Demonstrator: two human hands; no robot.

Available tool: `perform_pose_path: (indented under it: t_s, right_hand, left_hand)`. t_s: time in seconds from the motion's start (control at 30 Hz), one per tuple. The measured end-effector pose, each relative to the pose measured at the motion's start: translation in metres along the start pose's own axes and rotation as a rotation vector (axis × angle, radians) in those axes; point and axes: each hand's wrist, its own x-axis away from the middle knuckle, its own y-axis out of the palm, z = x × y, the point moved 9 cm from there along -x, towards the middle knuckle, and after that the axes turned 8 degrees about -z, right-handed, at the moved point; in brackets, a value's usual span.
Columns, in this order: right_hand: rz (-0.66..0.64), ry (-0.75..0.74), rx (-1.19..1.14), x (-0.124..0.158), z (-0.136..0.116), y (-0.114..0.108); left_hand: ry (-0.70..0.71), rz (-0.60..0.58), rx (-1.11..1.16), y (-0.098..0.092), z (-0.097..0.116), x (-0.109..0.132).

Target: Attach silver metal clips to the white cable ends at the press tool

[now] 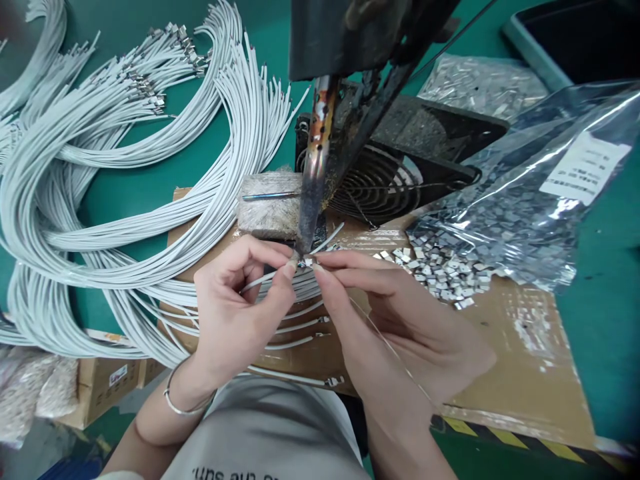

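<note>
My left hand (240, 300) pinches a white wire (260, 280) near its end, right under the tip of a fixed soldering iron (313, 180). My right hand (395, 313) pinches a small metal terminal (306, 263) against that wire end and also holds a thin solder wire (385, 347) that trails back over the hand. Both sets of fingertips meet at the iron tip, above a cardboard sheet (520, 360).
Large bundles of white wires (125, 187) lie to the left and behind. A black fan (395, 173) sits behind the iron, beside a grey sponge block (270, 207). Small metal terminals (445, 273) spill from a plastic bag (540, 200) at right. Several finished wires (300, 327) lie on the cardboard.
</note>
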Motion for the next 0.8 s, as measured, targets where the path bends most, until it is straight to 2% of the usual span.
perform_pose_path:
  t_s: [0.33, 0.8]
  right_hand:
    - [0.039, -0.14, 0.034, 0.0004, -0.0093, 0.0002]
    - [0.005, -0.074, -0.014, 0.003, -0.0009, 0.004]
  left_hand:
    - [0.053, -0.005, 0.012, -0.0005, 0.0022, -0.0007]
    - [0.006, -0.006, -0.016, -0.0021, -0.0012, -0.0012]
